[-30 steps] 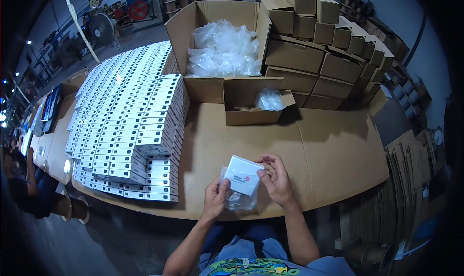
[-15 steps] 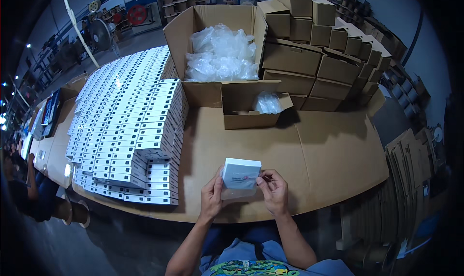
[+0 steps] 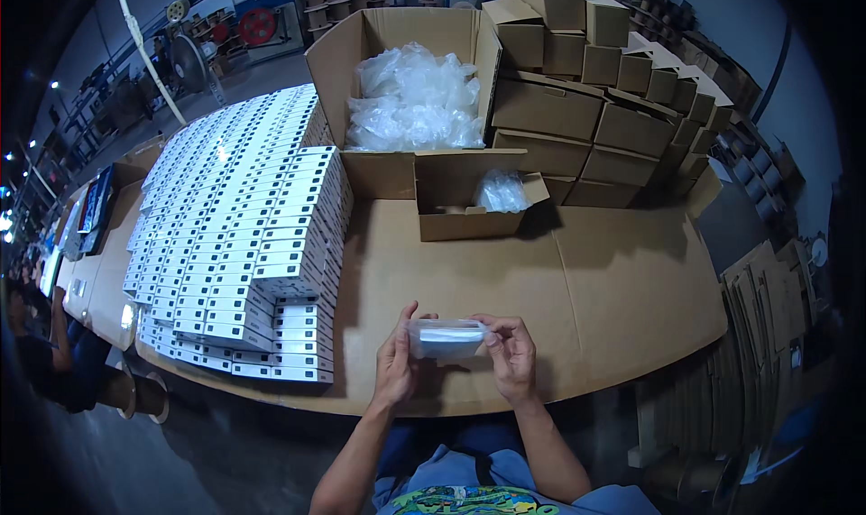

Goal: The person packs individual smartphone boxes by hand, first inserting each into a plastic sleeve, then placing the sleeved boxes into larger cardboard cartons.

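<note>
Hands gripping both ends, small white box between

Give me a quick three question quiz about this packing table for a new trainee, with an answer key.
1. True or false: both hands grip the same small white box in a clear plastic bag.
2. What fills the large open carton at the back? A) clear plastic bags B) metal parts C) paper sheets
3. On which side of the person are the stacked white boxes?

Key:
1. True: left hand and right hand hold the bagged box.
2. A: the large carton holds clear plastic bags.
3. Left: white boxes.
</note>
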{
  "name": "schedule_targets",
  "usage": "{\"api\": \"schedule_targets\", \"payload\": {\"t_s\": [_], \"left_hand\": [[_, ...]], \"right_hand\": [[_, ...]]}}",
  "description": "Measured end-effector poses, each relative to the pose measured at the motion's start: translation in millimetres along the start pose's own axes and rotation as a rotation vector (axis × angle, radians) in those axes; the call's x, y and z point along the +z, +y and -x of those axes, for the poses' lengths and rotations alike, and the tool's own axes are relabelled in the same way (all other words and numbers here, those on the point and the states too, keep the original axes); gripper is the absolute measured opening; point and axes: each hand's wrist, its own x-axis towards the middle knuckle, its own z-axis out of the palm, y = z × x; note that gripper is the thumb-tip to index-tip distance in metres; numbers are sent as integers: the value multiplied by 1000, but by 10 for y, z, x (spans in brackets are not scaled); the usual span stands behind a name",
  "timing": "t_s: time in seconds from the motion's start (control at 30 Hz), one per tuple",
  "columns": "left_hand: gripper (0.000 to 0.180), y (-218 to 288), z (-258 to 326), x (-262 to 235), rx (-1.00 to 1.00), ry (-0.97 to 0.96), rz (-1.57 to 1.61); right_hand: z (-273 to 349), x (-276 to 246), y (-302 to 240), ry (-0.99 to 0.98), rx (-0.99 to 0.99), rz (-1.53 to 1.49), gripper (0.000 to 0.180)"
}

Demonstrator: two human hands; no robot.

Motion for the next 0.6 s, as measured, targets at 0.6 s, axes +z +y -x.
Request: {"api": "schedule_targets", "payload": {"t_s": [0.6], "left_hand": [[13, -104, -45, -46, 21, -31, 143]], "right_hand": [[69, -70, 163, -167, 195, -41, 16]]}}
